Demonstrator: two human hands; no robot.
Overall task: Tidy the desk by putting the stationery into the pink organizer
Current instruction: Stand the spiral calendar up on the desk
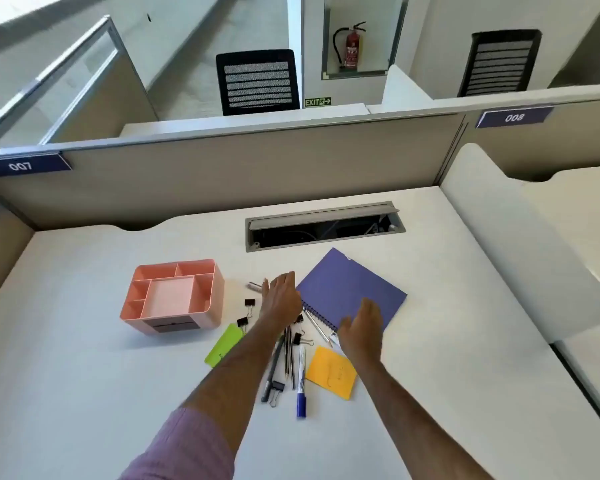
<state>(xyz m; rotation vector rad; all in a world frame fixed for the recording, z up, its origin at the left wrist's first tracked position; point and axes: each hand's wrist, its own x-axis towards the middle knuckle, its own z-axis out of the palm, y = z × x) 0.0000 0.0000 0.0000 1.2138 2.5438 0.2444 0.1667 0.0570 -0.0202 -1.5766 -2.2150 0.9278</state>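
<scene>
The pink organizer [174,294] stands on the white desk [84,375] at left, its compartments holding nothing. Right of it lies scattered stationery: a purple spiral notebook [347,285], a blue-capped marker [301,382], a dark pen [272,367], pencils [289,355], several black binder clips [249,302], a green sticky pad [224,344], an orange sticky pad [331,372] and a small silver item [254,286]. My left hand [280,294] hovers over the clips with fingers straight, holding nothing. My right hand [361,329] is held open above the notebook's near corner.
An open cable tray slot [323,226] cuts into the desk behind the notebook. Beige partition walls [222,174] close the back and left. A white divider [520,244] bounds the right side. Office chairs stand beyond the partition.
</scene>
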